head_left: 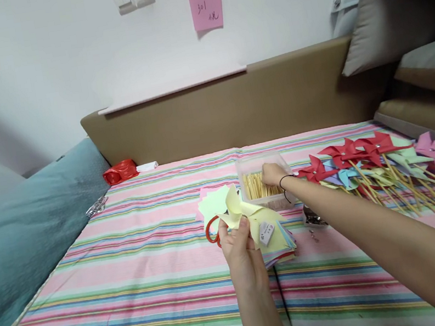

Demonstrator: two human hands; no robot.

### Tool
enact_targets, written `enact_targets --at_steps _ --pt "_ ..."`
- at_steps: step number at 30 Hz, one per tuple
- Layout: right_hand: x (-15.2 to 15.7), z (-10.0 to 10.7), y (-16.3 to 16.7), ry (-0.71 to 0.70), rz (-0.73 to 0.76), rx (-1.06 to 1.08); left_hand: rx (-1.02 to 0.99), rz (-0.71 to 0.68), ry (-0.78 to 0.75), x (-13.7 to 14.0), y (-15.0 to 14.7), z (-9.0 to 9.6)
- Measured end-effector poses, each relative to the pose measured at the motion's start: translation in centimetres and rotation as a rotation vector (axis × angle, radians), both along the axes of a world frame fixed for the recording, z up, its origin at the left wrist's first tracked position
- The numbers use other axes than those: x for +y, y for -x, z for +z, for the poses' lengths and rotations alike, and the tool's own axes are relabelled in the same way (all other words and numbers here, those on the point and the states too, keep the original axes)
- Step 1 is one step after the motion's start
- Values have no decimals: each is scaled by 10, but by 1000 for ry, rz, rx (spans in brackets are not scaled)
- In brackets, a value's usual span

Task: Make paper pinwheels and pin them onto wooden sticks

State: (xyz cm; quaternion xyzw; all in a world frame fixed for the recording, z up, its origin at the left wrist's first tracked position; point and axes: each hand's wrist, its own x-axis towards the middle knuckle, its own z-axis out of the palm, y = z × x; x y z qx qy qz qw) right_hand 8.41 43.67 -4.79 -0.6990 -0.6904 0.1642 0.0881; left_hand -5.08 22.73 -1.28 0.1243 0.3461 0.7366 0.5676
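Yellow paper forms the pinwheel held just below the centre of the head view. The left hand grips it between thumb and fingers, its blades pointing upward and to the sides. Just right of it, the right hand reaches into a clear plastic box, fingers curled down at a bundle of thin wooden sticks; whether they have closed on one, I cannot tell. A thin black band circles that wrist.

Behind the left hand, red-handled scissors are partly hidden beside sheets of pale green paper. Near the middle of the frame, right of the left hand, a stack of coloured paper has a small white printed item on top. A small box of metal pieces sits by the right forearm, with a few loose fasteners just beside it.

On the right of the frame lies a heap of pinwheels on sticks, red, blue, green and pink. Striped cloth spreads beneath everything, and a red plastic packet lies at centre left.
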Motion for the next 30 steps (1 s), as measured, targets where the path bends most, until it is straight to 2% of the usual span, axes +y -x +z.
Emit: enact_targets --at_steps 3,6,10,12,16,20,24,30 --pt "-8 20 0 -63 -52 187 24 -28 -38 0 -1 -1" --pt "-28 49 -3 -161 -7 413 10 -45 -52 1 -3 0" --pt "-83 82 -18 -266 84 679 3 -58 -40 0 -5 3" --pt "-118 87 -29 -290 144 998 27 -81 -61 -1 -5 5" --pt "-183 72 -47 -210 97 1165 100 -186 -134 -4 -7 10" --pt "-224 45 -57 -198 -11 1228 131 -295 -174 -8 -14 14" --pt "-241 33 -62 -186 -56 1310 148 -387 -222 -9 -24 14" --pt "-251 35 -62 -210 -26 1321 182 -451 -306 -5 -37 10"
